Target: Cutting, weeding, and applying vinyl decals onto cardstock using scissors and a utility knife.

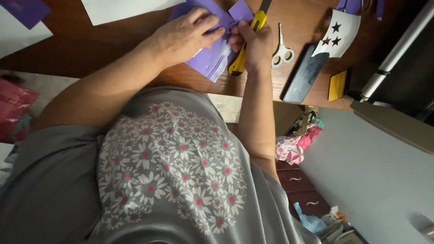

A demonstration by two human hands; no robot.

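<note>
Under left hand [187,34]: purple sheet [212,61]; right-hand [253,45] grip holds yellow knife [238,65].

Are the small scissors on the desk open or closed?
Closed. The small scissors lie flat on the wooden desk, blades together in one point, beside the right hand.

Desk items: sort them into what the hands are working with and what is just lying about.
In use:
- purple sheet, pressed flat by the left hand
- yellow utility knife, held in the right hand

Lying about:
- small scissors
- dark phone
- yellow scraper
- white star stencil
</note>
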